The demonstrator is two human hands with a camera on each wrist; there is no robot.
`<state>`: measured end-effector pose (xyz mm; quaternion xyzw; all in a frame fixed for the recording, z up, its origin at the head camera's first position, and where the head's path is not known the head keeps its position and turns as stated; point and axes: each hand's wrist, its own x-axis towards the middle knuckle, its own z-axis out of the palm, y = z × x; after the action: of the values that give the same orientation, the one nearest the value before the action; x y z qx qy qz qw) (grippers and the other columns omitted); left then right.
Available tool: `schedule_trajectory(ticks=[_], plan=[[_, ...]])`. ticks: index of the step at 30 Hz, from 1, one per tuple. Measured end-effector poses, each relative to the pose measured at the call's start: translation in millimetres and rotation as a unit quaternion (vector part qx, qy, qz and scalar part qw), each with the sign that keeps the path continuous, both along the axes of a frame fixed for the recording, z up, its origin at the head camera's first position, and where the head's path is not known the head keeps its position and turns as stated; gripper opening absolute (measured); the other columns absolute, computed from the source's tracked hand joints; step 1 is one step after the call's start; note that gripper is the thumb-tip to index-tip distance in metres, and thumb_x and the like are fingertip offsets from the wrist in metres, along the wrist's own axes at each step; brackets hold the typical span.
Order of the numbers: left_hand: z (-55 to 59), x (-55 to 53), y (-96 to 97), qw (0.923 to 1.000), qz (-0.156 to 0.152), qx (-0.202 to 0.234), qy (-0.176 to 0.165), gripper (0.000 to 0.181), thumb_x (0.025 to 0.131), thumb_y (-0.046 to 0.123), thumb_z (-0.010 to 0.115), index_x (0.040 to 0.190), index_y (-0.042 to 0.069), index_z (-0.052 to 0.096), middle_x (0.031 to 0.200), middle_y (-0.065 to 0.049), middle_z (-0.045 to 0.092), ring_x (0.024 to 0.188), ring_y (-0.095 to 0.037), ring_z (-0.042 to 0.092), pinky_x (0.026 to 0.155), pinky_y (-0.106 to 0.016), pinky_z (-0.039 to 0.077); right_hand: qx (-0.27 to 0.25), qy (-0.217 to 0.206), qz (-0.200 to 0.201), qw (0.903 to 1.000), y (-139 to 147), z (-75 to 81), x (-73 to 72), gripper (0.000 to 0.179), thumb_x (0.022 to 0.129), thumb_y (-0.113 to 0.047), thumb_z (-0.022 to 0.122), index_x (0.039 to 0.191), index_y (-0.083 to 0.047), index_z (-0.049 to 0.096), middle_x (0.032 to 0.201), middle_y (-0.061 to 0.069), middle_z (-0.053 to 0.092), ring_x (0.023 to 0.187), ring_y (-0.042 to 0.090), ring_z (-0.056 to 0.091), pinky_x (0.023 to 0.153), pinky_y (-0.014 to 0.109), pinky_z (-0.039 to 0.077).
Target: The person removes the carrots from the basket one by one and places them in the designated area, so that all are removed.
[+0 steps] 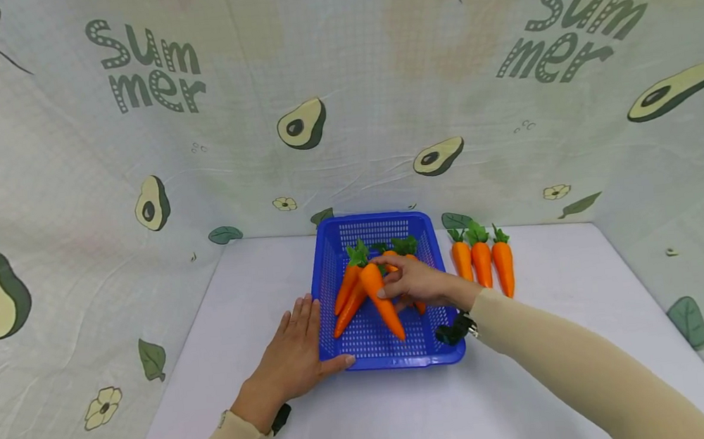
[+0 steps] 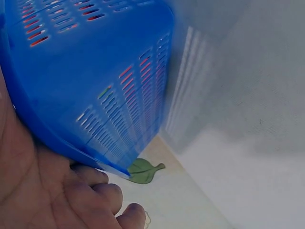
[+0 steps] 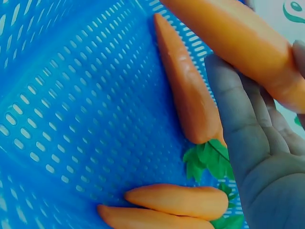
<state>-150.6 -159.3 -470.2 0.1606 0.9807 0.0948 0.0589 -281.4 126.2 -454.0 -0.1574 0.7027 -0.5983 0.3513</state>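
A blue plastic basket (image 1: 378,362) with slotted walls stands on the white table, several carrots lying inside. My right hand (image 1: 418,282) pinches an orange carrot (image 1: 380,301) with a green top between thumb and fingers, over the middle of the basket. In the right wrist view this carrot (image 3: 243,43) slants across the top, above the carrots below. Two carrots (image 1: 349,308) lie along the basket's left side; others sit partly hidden by the right hand. My left hand (image 1: 297,352) rests against the basket's front left rim, fingers extended along the outside and thumb at the front edge.
Right of the basket, three more carrots (image 1: 481,256) lie side by side on the table (image 1: 256,278), green tops toward the back. A patterned cloth (image 1: 349,57) with avocados and lettering hangs behind and at both sides.
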Motion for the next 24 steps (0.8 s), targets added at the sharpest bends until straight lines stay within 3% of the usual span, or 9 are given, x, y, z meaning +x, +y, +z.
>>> schedule_trajectory(ticks=[7, 18, 24], plan=[[2.2, 0.2, 0.9, 1.0, -0.003, -0.005, 0.002, 0.124, 0.09, 0.088, 0.046, 0.166, -0.004, 0.016, 0.174, -0.026, 0.015, 0.163, -0.042, 0.015, 0.13, -0.058, 0.02, -0.014, 0.018, -0.065, 0.9976, 14, 5.8, 1.3, 0.07, 0.101, -0.007, 0.071, 0.16, -0.019, 0.037, 0.129, 0.023, 0.067, 0.1, 0.029, 0.074, 0.086, 0.052, 0.065], [-0.1, 1.4, 1.4, 0.9998, 0.006, 0.018, -0.01, 0.125, 0.089, 0.086, 0.051, 0.167, -0.004, 0.013, 0.175, -0.025, 0.012, 0.163, -0.041, 0.015, 0.13, -0.057, 0.022, -0.022, 0.053, -0.12, 0.9912, 37, 11.0, 2.9, 0.069, 0.103, -0.008, 0.067, 0.163, -0.019, 0.034, 0.137, 0.023, 0.066, 0.104, 0.028, 0.074, 0.087, 0.048, 0.065], [-1.0, 1.2, 1.7, 0.9996, 0.009, 0.021, -0.014, 0.125, 0.089, 0.086, 0.052, 0.167, -0.003, 0.012, 0.176, -0.024, 0.011, 0.163, -0.041, 0.014, 0.13, -0.057, 0.021, -0.014, 0.078, -0.15, 0.9855, 47, 15.6, 6.7, 0.073, 0.102, -0.012, 0.07, 0.164, -0.019, 0.032, 0.142, 0.028, 0.061, 0.111, 0.033, 0.072, 0.097, 0.059, 0.059]])
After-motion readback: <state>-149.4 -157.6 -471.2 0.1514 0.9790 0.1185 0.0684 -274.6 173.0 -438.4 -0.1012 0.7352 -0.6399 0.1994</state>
